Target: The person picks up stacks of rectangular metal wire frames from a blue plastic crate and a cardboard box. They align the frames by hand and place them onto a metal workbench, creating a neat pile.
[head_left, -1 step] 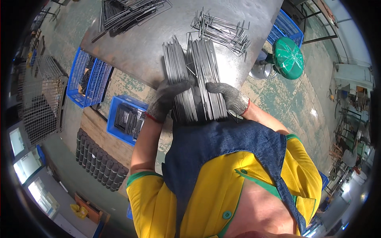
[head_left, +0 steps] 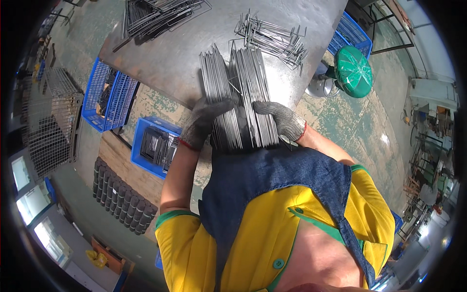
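Head view: grey, tightly stacked wire frames (head_left: 238,97)

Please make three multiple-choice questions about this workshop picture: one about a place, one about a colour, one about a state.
1. Where does the stack of metal wire frames lie?
A. on the grey metal table
B. in a blue crate
C. on the floor

2. What colour is the round stool seat beside the table?
A. red
B. green
C. white

3. How are the hands on the stack?
A. both bare, lifted off
B. one gloved, one bare
C. both gloved, pressed on the near end of the stack

Answers:
1 A, the frames rest on the grey metal table.
2 B, its cover is green.
3 C, the left hand and right hand wear grey knit gloves and lie on the frames.
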{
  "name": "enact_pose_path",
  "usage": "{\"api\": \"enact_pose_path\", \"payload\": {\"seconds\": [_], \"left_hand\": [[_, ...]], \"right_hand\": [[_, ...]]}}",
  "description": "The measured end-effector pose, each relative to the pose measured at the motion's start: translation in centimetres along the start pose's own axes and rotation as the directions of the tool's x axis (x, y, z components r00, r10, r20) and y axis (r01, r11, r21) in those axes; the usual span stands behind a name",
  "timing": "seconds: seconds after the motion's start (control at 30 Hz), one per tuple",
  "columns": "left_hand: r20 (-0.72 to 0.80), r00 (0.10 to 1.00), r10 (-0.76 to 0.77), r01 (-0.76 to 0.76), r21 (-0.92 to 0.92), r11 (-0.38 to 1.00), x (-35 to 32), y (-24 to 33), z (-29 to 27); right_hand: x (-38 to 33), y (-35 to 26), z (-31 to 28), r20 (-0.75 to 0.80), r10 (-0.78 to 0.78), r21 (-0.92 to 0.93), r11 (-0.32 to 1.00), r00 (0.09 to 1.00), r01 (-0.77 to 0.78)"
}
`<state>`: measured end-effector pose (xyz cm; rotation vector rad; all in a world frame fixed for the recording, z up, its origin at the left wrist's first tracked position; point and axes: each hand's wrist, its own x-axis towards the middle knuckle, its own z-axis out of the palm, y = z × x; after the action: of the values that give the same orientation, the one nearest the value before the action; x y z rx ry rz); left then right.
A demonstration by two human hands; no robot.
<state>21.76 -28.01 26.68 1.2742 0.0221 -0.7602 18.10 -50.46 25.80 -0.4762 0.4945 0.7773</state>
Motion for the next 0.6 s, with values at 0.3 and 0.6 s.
{"api": "enact_pose_path", "payload": {"seconds": [0.3,0.6], "left_hand": [[0.12,0.932,0.341,-0.355,0.48,0.802,0.3,-1.4,-0.9],[0.161,0.919,0.36,-0.393,0.449,0.802,0.7,-2.2,-1.5]], "right_hand": [[-0.8,0.0,1.4,0.01,0.015,0.022,1.0,1.0,-0.015],[-1.1,-0.3,2.2,0.072,0.037,-0.005,0.999,0.997,-0.037]]}}
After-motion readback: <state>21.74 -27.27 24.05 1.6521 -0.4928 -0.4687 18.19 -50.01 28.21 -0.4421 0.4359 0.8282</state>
